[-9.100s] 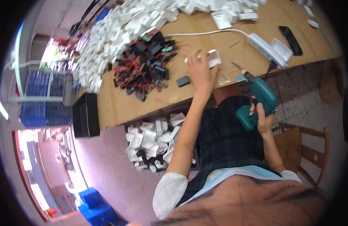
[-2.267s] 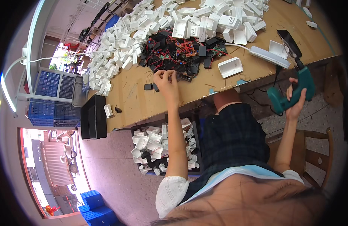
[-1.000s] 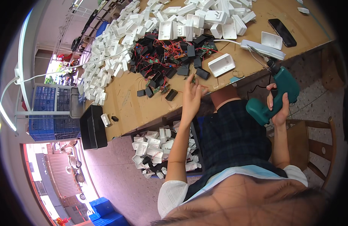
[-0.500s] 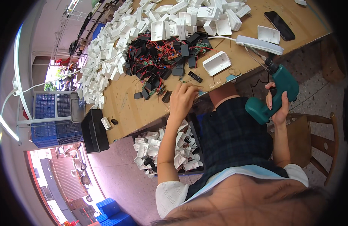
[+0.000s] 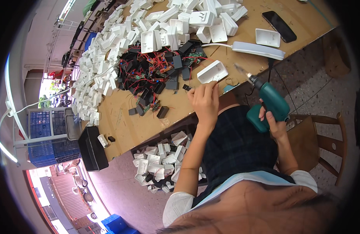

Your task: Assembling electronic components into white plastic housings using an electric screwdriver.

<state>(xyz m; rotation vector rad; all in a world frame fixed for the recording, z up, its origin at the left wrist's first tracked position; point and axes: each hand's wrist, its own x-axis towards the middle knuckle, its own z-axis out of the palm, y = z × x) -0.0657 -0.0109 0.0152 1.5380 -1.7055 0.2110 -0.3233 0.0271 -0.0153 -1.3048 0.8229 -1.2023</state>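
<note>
My right hand [image 5: 275,123] is wrapped around the grip of a green power drill [image 5: 274,100]. Its bit points up and left toward an open white plastic case [image 5: 212,71] near the table's front edge. My left hand [image 5: 205,100] is bent over the tabletop just in front of that case, fingers curled down. Its fingertips are at the case's near side, and what they pinch, if anything, is hidden. A small black part [image 5: 186,87] lies beside those fingers, partly covered by them.
Black boxes with red wires and circuit boards [image 5: 148,72] are heaped behind, before a large pile of white cases [image 5: 94,74]. A power strip [image 5: 258,50], a shallow white cover [image 5: 267,37] and a phone [image 5: 279,25] lie to the right. Below the table, a crate holds white cases [image 5: 154,163].
My left hand has moved right, over the black part and up to the white case. The drill has swung left, away from the power strip. The whole view has shifted slightly.
</note>
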